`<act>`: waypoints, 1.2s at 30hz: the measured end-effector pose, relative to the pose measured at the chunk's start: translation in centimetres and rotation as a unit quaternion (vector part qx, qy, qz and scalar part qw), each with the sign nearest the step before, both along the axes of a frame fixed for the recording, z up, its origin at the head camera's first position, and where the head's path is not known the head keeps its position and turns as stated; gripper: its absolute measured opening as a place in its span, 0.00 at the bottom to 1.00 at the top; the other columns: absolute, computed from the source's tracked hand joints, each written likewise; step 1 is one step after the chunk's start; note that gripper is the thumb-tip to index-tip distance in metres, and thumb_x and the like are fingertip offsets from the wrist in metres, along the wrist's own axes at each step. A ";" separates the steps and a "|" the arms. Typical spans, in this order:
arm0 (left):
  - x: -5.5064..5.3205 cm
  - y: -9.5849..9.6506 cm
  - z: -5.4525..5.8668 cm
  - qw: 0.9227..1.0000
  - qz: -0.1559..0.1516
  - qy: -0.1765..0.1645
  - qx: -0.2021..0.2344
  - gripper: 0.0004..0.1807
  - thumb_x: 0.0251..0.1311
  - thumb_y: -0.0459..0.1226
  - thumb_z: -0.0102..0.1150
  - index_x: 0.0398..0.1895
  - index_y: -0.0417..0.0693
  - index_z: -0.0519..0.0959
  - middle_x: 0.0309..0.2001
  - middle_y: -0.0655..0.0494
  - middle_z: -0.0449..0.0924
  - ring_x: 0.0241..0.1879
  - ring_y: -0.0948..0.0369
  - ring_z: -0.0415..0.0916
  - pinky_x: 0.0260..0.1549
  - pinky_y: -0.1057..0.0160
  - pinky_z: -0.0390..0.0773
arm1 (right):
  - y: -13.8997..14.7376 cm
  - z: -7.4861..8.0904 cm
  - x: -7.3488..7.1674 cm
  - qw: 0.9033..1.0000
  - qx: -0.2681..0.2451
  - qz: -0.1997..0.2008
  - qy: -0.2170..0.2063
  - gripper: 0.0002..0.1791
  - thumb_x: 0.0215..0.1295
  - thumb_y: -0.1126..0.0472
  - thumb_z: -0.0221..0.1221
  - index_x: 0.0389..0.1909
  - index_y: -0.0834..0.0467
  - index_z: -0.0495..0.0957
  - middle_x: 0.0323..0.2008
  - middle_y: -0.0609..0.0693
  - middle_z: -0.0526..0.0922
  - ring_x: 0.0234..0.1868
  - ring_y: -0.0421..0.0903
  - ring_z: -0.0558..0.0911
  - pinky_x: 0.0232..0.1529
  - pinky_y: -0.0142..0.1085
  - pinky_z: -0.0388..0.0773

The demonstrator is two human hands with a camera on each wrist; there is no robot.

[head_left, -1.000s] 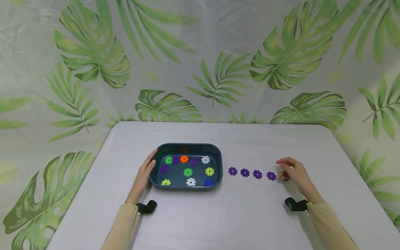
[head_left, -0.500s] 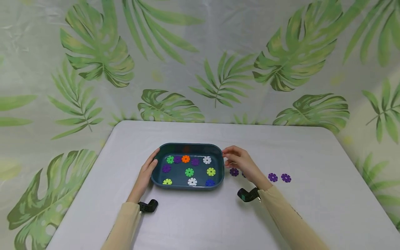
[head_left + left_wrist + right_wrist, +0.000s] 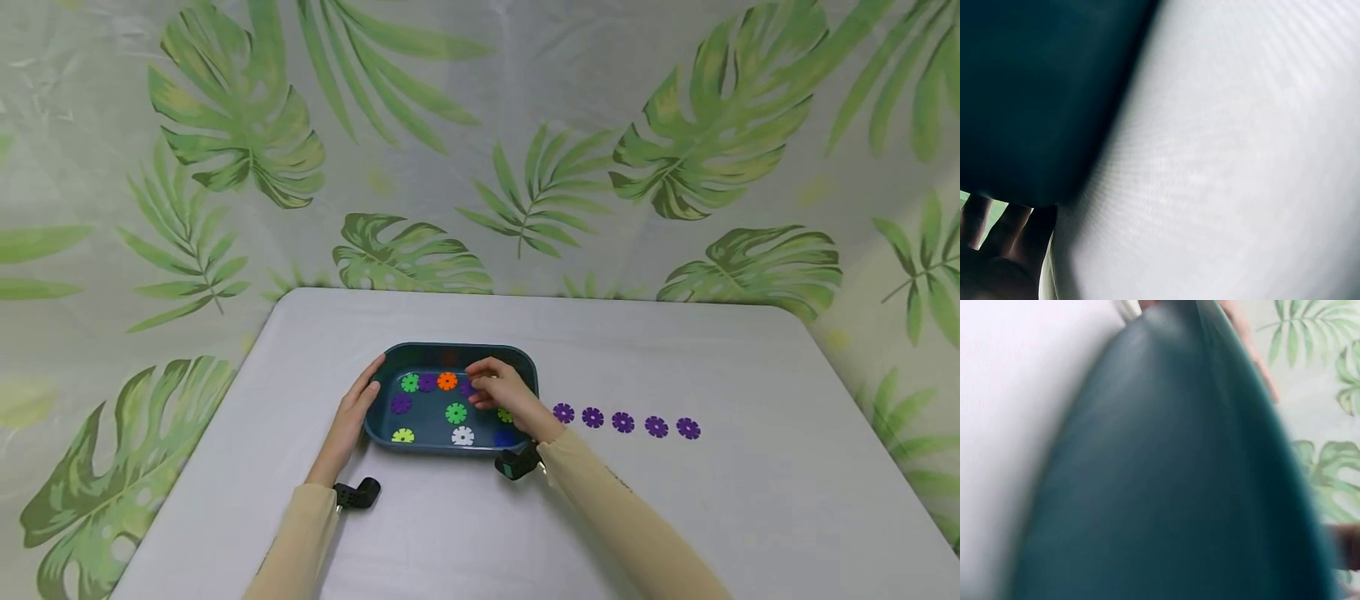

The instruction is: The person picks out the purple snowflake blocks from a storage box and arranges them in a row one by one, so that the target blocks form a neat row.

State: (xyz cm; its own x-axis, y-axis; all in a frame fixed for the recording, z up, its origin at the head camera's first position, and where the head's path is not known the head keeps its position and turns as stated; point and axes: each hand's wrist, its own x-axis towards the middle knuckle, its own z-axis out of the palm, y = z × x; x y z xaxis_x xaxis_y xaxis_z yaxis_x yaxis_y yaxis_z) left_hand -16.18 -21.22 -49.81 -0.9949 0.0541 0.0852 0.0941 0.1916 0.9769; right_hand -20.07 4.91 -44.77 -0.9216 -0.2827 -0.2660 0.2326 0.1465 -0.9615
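Note:
My left hand (image 3: 354,408) holds the left end of a dark teal tray (image 3: 420,447), fingers along the outer wall and thumb at the rim. In the left wrist view the fingers (image 3: 1007,234) pass partly behind the wall. My right hand (image 3: 510,396) is over the right half of the tray, fingers loosely bent, with nothing visible in them. Just by its fingertips is a purple snowflake disc (image 3: 467,388), partly covered. Also in the tray lie an orange disc (image 3: 447,381), green discs (image 3: 456,413), a white disc (image 3: 462,436) and more purple ones (image 3: 401,404).
To the right of the tray, several purple snowflake discs (image 3: 622,422) form a row on the white-covered table (image 3: 637,358). A leaf-patterned cloth (image 3: 525,167) hangs behind the table's far edge. Each wrist carries a black camera (image 3: 358,493).
My right hand has moved left from the row's right end to over the tray, leaving a purple disc at that end. The left hand stays at the tray.

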 end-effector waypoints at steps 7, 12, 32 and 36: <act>0.9 0.7 2.3 1.000 -0.015 -0.002 0.005 0.26 0.76 0.38 0.37 0.74 0.51 0.56 0.73 0.53 0.51 0.73 0.55 0.42 0.68 0.46 0.43 | -1.2 -1.0 -0.2 1.000 0.016 -0.011 -0.025 0.18 0.71 0.69 0.47 0.59 0.65 0.69 0.50 0.61 0.73 0.32 0.47 0.79 0.39 0.38 0.82; 1.2 0.9 3.2 1.000 -0.017 -0.003 -0.007 0.26 0.76 0.38 0.37 0.74 0.47 0.55 0.73 0.51 0.51 0.73 0.54 0.43 0.68 0.47 0.44 | -1.3 -1.6 -0.3 0.999 0.041 -0.005 -0.021 0.17 0.71 0.70 0.46 0.59 0.66 0.70 0.47 0.63 0.75 0.33 0.50 0.81 0.37 0.37 0.82; 1.2 0.7 3.2 1.000 -0.019 -0.005 -0.001 0.26 0.76 0.38 0.37 0.74 0.47 0.55 0.73 0.51 0.50 0.73 0.54 0.42 0.68 0.45 0.42 | -1.5 -2.4 -0.3 0.954 0.258 0.057 0.142 0.12 0.54 0.74 0.62 0.40 0.62 0.81 0.38 0.54 0.69 0.20 0.42 0.76 0.23 0.30 0.77; 1.2 0.8 3.2 1.000 -0.019 -0.007 0.001 0.26 0.76 0.38 0.37 0.75 0.48 0.55 0.74 0.51 0.50 0.73 0.54 0.41 0.68 0.45 0.42 | -1.5 -2.4 -0.1 0.937 0.299 0.060 0.172 0.12 0.50 0.72 0.65 0.36 0.59 0.81 0.36 0.52 0.70 0.28 0.46 0.74 0.30 0.34 0.75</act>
State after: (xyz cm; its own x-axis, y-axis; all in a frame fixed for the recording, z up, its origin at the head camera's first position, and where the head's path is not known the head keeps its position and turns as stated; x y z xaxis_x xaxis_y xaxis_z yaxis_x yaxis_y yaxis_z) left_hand -14.95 -20.45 -46.65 -0.9931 0.0923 0.0722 0.0884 0.1858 0.9786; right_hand -20.20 3.45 -47.12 -0.9533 -0.2840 -0.1027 -0.1282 0.6885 -0.7138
